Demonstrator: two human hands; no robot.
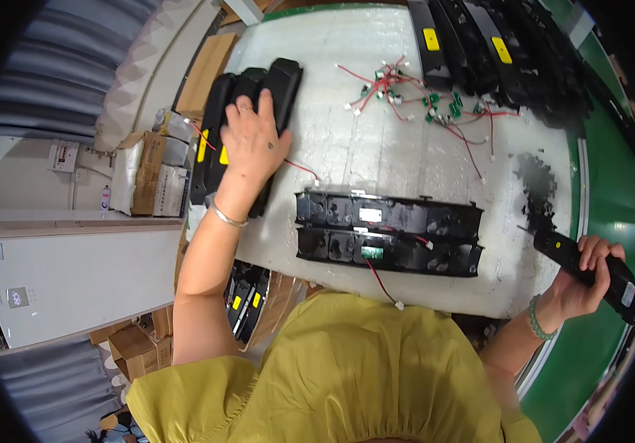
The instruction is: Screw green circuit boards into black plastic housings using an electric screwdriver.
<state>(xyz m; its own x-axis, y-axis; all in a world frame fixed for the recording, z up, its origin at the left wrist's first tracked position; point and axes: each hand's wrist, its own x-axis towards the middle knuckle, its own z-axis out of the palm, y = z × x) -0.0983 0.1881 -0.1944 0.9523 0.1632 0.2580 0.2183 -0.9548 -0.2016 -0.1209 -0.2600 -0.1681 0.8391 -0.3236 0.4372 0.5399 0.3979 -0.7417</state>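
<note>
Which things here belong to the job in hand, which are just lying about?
Likely in the job: left hand, spread on black casings; right hand, gripping black handheld tool; two open casings; wired green boards.

Apparently lying about: cardboard boxes; small can; white appliance.

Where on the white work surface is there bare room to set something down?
The white surface is bare at upper middle, between the black cases under the left hand and the wired circuit boards; another patch lies between those boards and the two open housings. Crowded: upper right, by long black cases.
</note>
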